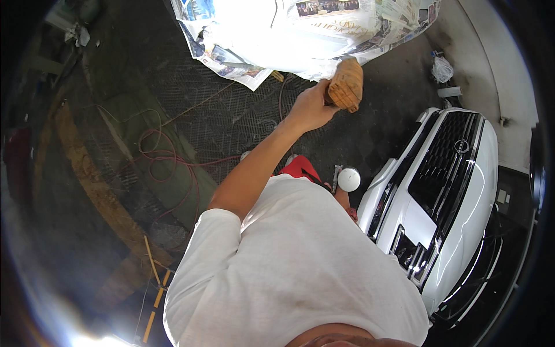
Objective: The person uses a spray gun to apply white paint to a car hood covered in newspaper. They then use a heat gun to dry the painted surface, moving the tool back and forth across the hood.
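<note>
My left hand (313, 107) reaches forward, its fingers closed around a brown, wood-grained piece (347, 85) with rounded edges. That piece is beside the lower edge of a large newspaper-covered form (272, 43), whose middle is washed out by glare; I cannot tell whether they touch. Low at my right side, my right hand (341, 198) is partly hidden by my shirt. It is at what looks like a spray gun, with a round white cup lid (348, 179) and a silver metal part (336, 175). Most of its fingers are out of sight.
To the right stands a white car front (462, 191) with a dark grille, close to my right side. A thin reddish hose (179, 159) lies looped on the dark floor at left. A yellow-and-black striped stand (155, 301) is at lower left. A clear plastic bag (442, 69) is by the wall.
</note>
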### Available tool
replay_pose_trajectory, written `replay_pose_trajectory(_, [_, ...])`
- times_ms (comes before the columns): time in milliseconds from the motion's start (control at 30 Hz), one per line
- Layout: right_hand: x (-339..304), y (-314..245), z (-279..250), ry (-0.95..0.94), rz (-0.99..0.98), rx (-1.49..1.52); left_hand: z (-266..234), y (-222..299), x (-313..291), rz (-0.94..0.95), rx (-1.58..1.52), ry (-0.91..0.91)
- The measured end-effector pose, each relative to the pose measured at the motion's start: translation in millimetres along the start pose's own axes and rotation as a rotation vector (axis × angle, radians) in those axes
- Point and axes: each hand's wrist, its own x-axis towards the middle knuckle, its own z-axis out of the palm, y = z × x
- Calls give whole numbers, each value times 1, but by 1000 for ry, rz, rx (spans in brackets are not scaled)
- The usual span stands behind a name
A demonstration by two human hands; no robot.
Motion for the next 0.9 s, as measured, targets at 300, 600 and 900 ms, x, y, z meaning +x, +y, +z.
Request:
replay_pose_trajectory(300, [1, 89, 8, -96, 122, 57, 22, -12, -29, -245, 197, 160])
replay_pose_trajectory(600, [41, 165, -13, -140, 111, 154, -2, -86, -53, -221, -307, 949])
replay_pose_trajectory(900, [80, 217, -35, -261, 78, 178, 102, -84, -24, -209, 7, 629])
